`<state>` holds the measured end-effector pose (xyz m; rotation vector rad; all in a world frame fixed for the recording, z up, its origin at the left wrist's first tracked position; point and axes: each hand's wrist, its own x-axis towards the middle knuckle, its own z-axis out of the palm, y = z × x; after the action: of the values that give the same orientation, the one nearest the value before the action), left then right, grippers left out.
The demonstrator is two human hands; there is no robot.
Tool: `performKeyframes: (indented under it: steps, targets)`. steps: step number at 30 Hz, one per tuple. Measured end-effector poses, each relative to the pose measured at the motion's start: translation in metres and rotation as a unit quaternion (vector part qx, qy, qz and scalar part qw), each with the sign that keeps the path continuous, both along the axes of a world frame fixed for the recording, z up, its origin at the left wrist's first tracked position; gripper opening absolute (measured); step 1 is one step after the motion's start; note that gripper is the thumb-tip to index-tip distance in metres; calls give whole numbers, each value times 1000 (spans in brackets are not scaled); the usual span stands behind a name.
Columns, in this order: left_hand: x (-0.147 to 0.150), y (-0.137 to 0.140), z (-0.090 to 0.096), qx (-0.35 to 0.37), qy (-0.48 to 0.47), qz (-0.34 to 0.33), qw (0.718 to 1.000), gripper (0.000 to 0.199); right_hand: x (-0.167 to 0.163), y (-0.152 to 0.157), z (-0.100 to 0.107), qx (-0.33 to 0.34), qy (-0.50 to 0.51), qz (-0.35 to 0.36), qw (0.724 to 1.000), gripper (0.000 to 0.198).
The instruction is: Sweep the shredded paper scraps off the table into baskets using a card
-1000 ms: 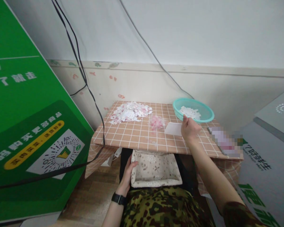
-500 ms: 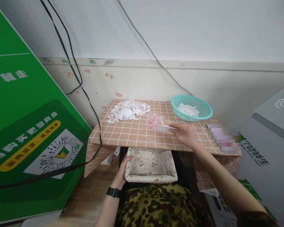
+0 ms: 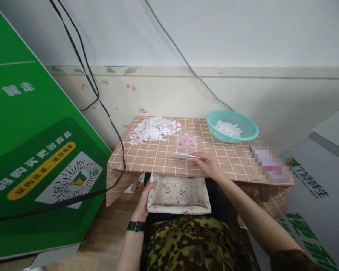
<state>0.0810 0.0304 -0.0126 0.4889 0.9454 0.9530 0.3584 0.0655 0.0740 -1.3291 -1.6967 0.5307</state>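
Observation:
My left hand (image 3: 145, 199) grips the left side of a fabric-lined basket (image 3: 183, 209) with a floral print, held against the table's front edge at my lap. Nothing shows inside it. In my right hand (image 3: 207, 165) is a thin white card (image 3: 183, 156), pinched at its right end and held low over the tabletop, nearly edge-on to me. Just beyond the card lies a small heap of pink scraps (image 3: 187, 140). A few faint bits lie on the cloth between card and basket.
A pile of white and pinkish paper scraps (image 3: 155, 130) covers the table's back left. At the back right stands a teal plastic colander (image 3: 250, 130) holding white scraps (image 3: 228, 128). A blurred-out flat item (image 3: 267, 162) lies at the right. Black cables (image 3: 110, 116) hang before the left corner.
My right hand has moved left and toward me with the card, which has turned from showing its face to nearly edge-on. My left hand keeps its hold on the basket.

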Motion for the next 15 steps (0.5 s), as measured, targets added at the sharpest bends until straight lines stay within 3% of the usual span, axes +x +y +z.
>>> performKeyframes:
  steps: [3,9,15]
  targets:
    - [0,0,4,-3,1,-1,1000,62,2,-2,7,15,2,-1,1000,19]
    - [1,-1,6,-3,6,9,1000,58,21,-10,10,62,-30,-86,994,23]
    - [2,-2,10,1,14,13,1000,56,8,-30,0,67,-60,-41,995,22]
